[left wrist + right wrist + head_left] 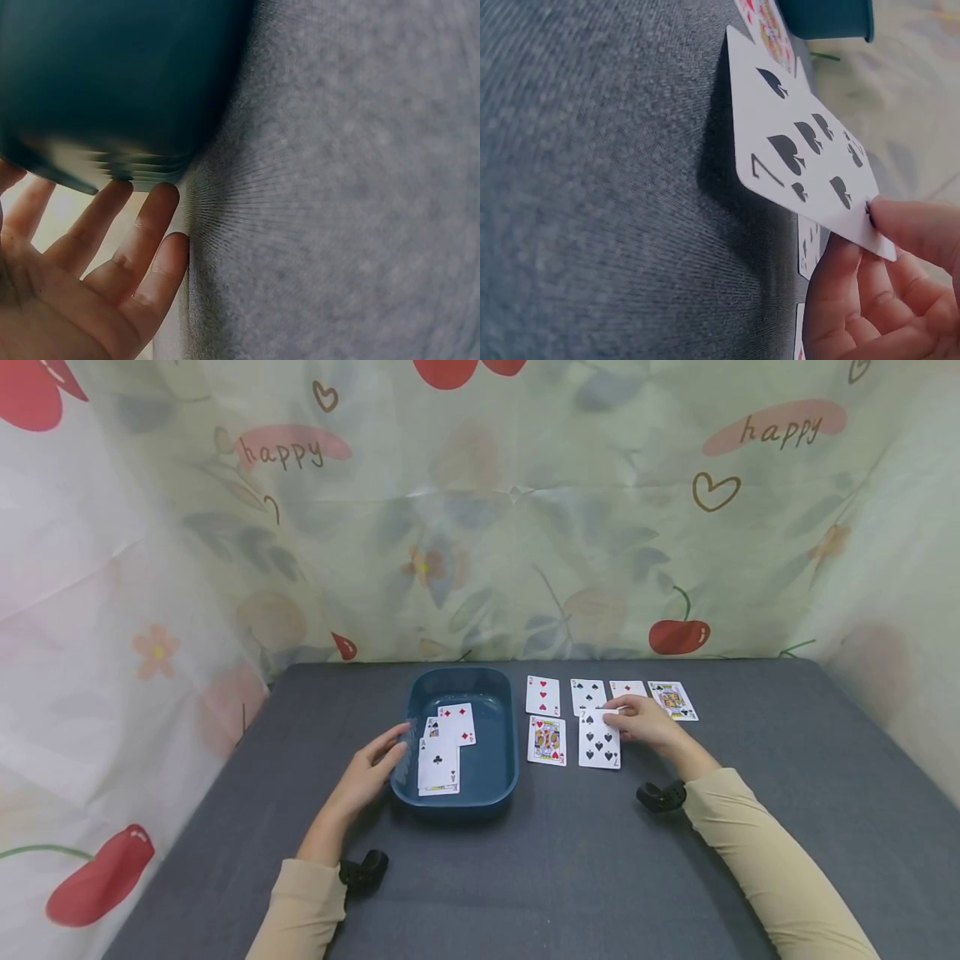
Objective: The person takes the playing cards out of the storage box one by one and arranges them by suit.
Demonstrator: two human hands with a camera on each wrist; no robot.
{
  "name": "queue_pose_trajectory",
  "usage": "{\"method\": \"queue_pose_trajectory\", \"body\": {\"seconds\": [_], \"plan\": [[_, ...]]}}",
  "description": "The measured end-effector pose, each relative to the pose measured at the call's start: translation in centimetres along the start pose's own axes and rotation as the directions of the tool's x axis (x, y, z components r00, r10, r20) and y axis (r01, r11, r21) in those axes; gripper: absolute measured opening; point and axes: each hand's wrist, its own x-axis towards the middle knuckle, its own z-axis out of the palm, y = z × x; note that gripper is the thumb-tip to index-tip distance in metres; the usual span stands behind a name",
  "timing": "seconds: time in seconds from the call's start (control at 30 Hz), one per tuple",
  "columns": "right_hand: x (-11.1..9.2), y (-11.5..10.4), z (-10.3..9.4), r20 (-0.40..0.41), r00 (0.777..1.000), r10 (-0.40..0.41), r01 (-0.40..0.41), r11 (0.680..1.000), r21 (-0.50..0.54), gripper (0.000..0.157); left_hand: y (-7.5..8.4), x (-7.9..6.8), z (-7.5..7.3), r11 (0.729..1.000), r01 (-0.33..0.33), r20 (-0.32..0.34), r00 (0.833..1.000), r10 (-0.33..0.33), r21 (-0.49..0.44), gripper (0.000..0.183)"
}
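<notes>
My right hand (pixel 651 727) pinches the seven of spades (pixel 599 740) by a corner, thumb on its face. In the right wrist view the card is tilted, with one end raised over the cloth and its shadow beneath. My left hand (pixel 367 777) is at the left side of a blue plastic bin (pixel 491 752), fingers loosely extended; in the left wrist view the fingertips (pixel 163 196) are right at its slotted end. Inside the bin lie an ace of clubs (pixel 437 767), a diamond card (pixel 457 723) and a mostly covered face card.
Right of the bin, a back row holds a heart card (pixel 542 696), a spade card (pixel 588 695), a diamond card (pixel 624 687) and a black-suited face card (pixel 675 702). The king of hearts (pixel 547 741) lies in front. Patterned curtains (pixel 510 527) surround the grey cloth-covered table (pixel 540 868).
</notes>
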Motion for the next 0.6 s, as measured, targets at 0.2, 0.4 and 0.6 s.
{"method": "queue_pose_trajectory", "body": {"seconds": [0.2, 0.4, 0.6], "plan": [[0.47, -0.08, 0.36, -0.040, 0.998, -0.050, 0.044, 0.989, -0.139, 0.031, 0.03, -0.08, 0.06, 1.000, -0.003, -0.004, 1.000, 0.003, -0.002, 0.044], [0.74, -0.14, 0.66, -0.086, 0.991, -0.101, 0.076, 0.963, -0.260, 0.025, 0.13, -0.16, 0.13, 1.000, -0.004, -0.010, 1.000, 0.004, 0.003, 0.044], [0.87, -0.27, 0.96, -0.110, 0.986, -0.126, 0.078, 0.929, -0.361, 0.023, 0.07, -0.13, 0.08, 1.000, 0.000, -0.010, 1.000, 0.000, -0.003, 0.044]]}}
